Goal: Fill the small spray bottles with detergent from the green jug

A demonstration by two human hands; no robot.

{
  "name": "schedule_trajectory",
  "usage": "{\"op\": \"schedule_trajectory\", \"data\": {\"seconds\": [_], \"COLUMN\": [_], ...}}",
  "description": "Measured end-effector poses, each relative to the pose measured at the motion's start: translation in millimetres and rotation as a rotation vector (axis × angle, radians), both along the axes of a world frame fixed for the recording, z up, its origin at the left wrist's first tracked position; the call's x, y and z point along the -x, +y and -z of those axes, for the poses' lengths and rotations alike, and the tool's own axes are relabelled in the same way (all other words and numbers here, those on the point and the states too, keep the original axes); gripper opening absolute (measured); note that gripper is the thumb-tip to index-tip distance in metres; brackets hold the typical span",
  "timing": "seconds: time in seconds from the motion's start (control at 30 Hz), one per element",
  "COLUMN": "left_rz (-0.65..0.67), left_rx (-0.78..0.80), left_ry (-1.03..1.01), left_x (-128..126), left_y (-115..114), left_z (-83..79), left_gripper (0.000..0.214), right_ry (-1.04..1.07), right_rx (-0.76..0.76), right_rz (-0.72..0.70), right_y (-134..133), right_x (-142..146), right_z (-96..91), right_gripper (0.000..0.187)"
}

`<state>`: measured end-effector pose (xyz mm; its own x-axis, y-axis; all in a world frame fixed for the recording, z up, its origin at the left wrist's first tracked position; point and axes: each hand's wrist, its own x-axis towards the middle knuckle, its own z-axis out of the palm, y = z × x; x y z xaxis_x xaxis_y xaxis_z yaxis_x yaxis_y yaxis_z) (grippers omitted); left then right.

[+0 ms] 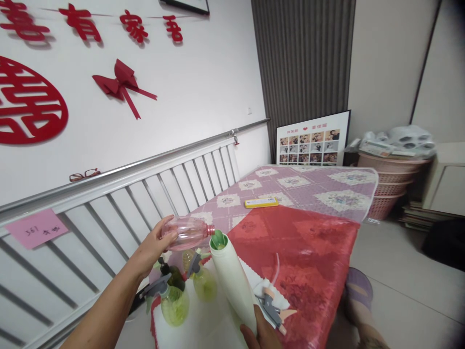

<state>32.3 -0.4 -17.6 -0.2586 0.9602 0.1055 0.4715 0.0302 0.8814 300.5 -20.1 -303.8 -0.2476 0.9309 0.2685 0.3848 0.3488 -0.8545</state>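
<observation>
My left hand [154, 245] grips a clear pink plastic bottle [189, 233], held on its side with the uncapped neck pointing right. My right hand [259, 334], at the bottom edge, is wrapped round the base of a tall white bottle [232, 281] with a green open top [218, 241], tilted so its mouth sits right beside the pink bottle's neck. Below them stand two yellow-green spray bottles [175, 303] with grey trigger heads. A loose spray trigger head [272, 305] with a thin tube lies on a white cloth next to my right hand.
A bed covered by a red cloth [308, 252] and a pink patterned quilt [327, 186] carries a yellow box [261, 202]. A white slatted rail [145, 194] runs along the left. Pink baskets [388, 179], a photo board [314, 140] and a foot [359, 300] are at the right.
</observation>
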Motion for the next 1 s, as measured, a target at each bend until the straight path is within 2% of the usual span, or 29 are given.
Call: {"op": "schedule_trajectory", "data": {"seconds": [0.4,0.7,1.0], "left_rz": [-0.001,-0.014,-0.006], "left_rx": [0.008,0.003,0.006], "left_ry": [0.015,0.007,0.006], "left_x": [-8.0,-9.6,-6.5], "left_y": [-3.0,-3.9,-3.8], "left_z": [-8.0,-8.1,-6.0], "left_gripper": [0.082,0.081,0.078], "right_ry": [-0.047,0.001,-0.006], "right_rx": [0.018,-0.005,0.025], "right_rz": [-0.044,-0.003,-0.027], "right_y": [0.5,-1.6,0.5], "right_x": [-0.8,0.4,-0.4], "right_z": [-1.0,-0.3,1.5], "right_gripper": [0.063,0.061,0.062]}}
